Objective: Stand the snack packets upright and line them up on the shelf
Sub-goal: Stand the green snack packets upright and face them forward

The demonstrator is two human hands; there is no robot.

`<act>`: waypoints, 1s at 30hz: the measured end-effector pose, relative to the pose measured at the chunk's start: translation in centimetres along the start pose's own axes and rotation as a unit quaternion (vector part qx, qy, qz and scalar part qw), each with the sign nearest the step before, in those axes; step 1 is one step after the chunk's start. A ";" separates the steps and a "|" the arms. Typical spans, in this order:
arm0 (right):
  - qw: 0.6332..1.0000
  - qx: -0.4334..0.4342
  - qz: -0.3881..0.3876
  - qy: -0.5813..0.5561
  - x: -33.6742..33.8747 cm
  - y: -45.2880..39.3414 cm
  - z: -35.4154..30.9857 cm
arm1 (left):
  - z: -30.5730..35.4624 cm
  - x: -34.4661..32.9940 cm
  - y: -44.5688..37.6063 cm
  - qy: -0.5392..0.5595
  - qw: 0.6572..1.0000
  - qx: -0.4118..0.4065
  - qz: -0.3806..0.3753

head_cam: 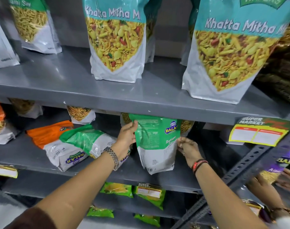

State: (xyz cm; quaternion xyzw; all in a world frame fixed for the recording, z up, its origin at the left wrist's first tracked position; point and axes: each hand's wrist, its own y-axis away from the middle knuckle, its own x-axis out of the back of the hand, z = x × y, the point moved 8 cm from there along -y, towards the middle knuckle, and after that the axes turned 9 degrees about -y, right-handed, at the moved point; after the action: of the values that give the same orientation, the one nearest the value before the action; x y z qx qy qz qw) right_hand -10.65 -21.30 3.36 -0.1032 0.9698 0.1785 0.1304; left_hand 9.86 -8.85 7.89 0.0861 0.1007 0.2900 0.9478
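A green and white snack packet (155,142) stands upright at the front of the grey middle shelf (33,156). My left hand (127,135) grips its left edge and my right hand (187,148) holds its right edge. To the left, a second green packet (85,139) lies flat on top of a white one with an upside-down logo (65,157). An orange packet (47,134) lies flat behind them. Further packets stand upright at the back of this shelf, partly hidden by the shelf above.
The upper shelf (108,95) carries tall upright teal packets (116,38) (231,52). A yellow price tag (258,133) hangs at the right by a perforated upright (240,169). Green packets (149,194) lie on a lower shelf. Another person's hands (269,182) work at the right.
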 end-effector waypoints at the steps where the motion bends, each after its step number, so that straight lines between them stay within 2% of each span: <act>1: 1.000 -0.002 0.010 -0.005 0.3 -0.1 0.7 | -0.1 -0.3 0.2 -0.014 1.000 -0.002 -0.004; 5: 0.999 -0.001 0.026 -0.033 1.0 0.0 2.6 | -0.6 -0.1 0.6 -0.002 1.000 -0.020 0.017; 8: 0.999 -0.013 0.021 -0.031 1.2 -0.3 3.1 | -3.1 1.2 0.8 -0.048 0.998 0.030 0.017; 10: 1.000 -0.025 0.007 -0.015 1.3 -0.3 3.3 | -6.4 1.1 1.6 -0.143 0.982 0.116 -0.046; 12: 0.999 -0.030 0.000 0.015 1.6 -0.3 3.5 | -9.9 0.6 3.0 -0.206 0.951 0.202 -0.115; 14: 0.999 -0.033 0.010 0.041 2.2 -0.2 3.7 | -12.2 -0.4 4.1 -0.233 0.927 0.237 -0.173; 16: 0.997 -0.030 0.024 0.073 2.9 0.0 4.0 | -13.3 -1.7 4.2 -0.237 0.923 0.233 -0.196; 20: 0.990 -0.018 0.022 0.135 4.7 1.2 5.3 | -13.1 -3.4 2.0 -0.232 0.942 0.202 -0.133; 26: 0.997 -0.053 -0.023 0.053 4.6 3.6 8.0 | -12.3 -6.4 -1.3 -0.181 0.962 0.183 -0.092; 30: 0.994 -0.062 -0.053 0.076 3.7 4.1 8.9 | -12.0 -6.3 -2.2 -0.229 0.960 0.157 -0.044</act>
State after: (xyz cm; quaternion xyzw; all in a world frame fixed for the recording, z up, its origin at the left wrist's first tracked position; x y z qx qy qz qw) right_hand -13.18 -14.77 -4.45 -0.1755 0.9571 0.2228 0.0592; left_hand 3.02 -13.02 -3.30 0.2936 -0.0707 0.2008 0.9319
